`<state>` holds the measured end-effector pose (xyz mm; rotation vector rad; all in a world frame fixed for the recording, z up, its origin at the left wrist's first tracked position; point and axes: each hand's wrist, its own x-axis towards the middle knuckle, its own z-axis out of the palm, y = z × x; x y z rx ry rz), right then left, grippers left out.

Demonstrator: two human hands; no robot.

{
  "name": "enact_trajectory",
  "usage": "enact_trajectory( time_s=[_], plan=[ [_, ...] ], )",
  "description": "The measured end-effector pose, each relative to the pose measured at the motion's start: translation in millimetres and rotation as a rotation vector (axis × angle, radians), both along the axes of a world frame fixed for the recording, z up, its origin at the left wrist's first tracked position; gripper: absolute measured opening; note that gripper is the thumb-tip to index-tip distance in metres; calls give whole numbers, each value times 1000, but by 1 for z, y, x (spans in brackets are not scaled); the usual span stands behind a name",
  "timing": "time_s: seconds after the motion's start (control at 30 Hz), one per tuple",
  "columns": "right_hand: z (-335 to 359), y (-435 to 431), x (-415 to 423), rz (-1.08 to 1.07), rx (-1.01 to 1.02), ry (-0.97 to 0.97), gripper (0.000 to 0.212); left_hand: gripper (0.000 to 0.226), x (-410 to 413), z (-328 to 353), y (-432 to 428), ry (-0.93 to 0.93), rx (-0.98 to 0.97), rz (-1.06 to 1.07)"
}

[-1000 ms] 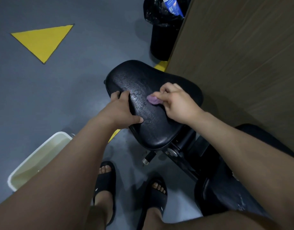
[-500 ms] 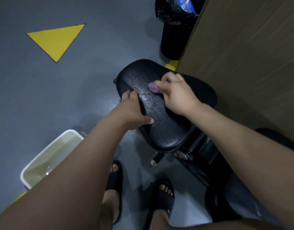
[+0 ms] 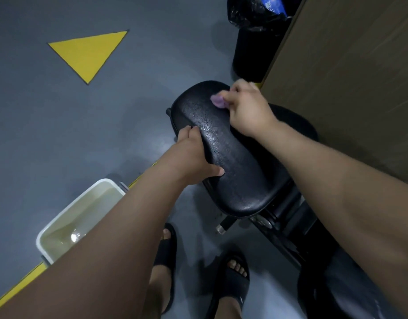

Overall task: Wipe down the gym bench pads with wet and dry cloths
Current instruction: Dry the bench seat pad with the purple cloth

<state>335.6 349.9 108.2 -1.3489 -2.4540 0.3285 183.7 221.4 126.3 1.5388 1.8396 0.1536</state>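
R hand (image 3: 246, 109) pinches soft, limp purple cloth (image 3: 218, 101) against black pad (image 3: 239, 180), just beyond L hand (image 3: 193, 157), which grips pad's edge, thumb on top; wet vinyl prob slippery, so hold edge.

The bench pad (image 3: 239, 180) is black with a fine grainy pattern. The cloth (image 3: 218, 100) is light purple. The floor (image 3: 60, 125) is grey-blue and carries a yellow triangle (image 3: 87, 51). The tub (image 3: 106, 181) is white, its water (image 3: 83, 217) yellowish. The sandals (image 3: 230, 288) are black; the wall panel (image 3: 348, 88) is brown wood-grain.

Purple cloth (image 3: 217, 101) on wet pad (image 3: 244, 180)
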Motion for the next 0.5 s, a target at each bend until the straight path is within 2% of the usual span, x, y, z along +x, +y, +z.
enact_trajectory(
  time_s=[0.2, 0.37, 0.5],
  plan=[
    [2, 17, -21, -31, -30, -58, 33, 124, 3, 4, -1, 14, 12, -10],
    [4, -40, 10, 112, 20, -37, 23, 127, 1, 4, -3, 14, -3, 7],
    [6, -77, 37, 230, 26, -12, 27, 128, 1, 3, -4, -6, -11, 23]
  ],
)
